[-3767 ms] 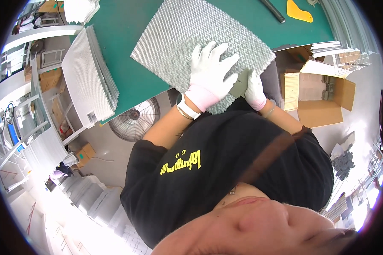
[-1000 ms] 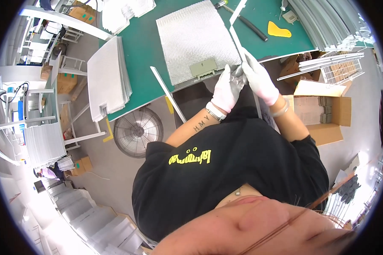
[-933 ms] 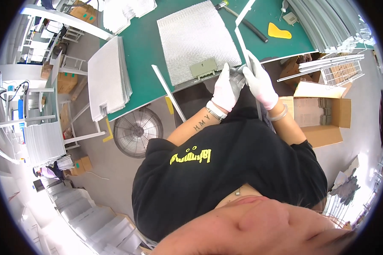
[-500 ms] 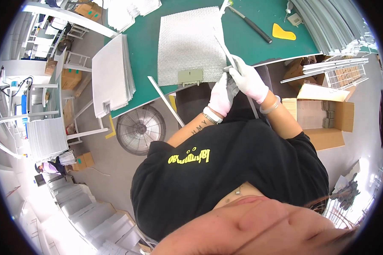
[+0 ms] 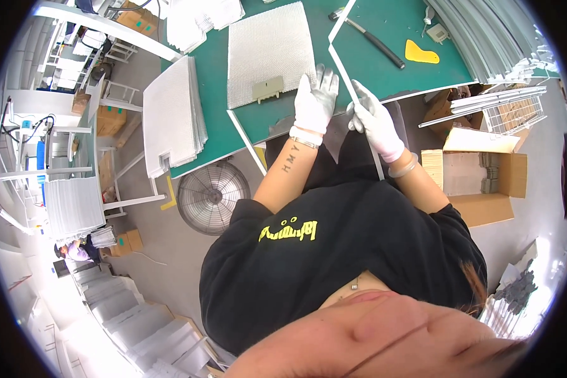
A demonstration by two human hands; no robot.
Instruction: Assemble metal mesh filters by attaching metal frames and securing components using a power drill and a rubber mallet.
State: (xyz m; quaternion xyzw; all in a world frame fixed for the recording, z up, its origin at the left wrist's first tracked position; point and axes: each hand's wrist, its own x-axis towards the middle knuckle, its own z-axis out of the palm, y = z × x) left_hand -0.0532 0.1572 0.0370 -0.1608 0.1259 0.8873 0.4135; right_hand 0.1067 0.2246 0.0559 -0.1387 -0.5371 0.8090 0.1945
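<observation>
In a white glove, my right hand [image 5: 377, 126] grips a long thin white frame strip [image 5: 345, 70], which is bent near the table's far side and runs down past my wrist. My left hand [image 5: 316, 104], gloved too, is open with its fingers stretched out, just beside the lower right corner of a silver mesh panel [image 5: 271, 47]. That panel lies flat on the green table [image 5: 372, 79]. A small grey-green notched plate [image 5: 268, 89] rests at its near edge. Another white strip [image 5: 247, 143] slants off the table edge left of my left forearm.
A hammer [image 5: 384, 50] and a yellow scraper [image 5: 421, 53] lie at the table's right. Stacked mesh panels [image 5: 173, 116] stand at the left corner. Below are a floor fan [image 5: 213, 197] and an open cardboard box [image 5: 485, 205]. Long metal strips [image 5: 491, 31] are piled at far right.
My left hand has come off the strip and moved left, its fingers opening. The strip now stands farther from the mesh panel, held by my right hand alone.
</observation>
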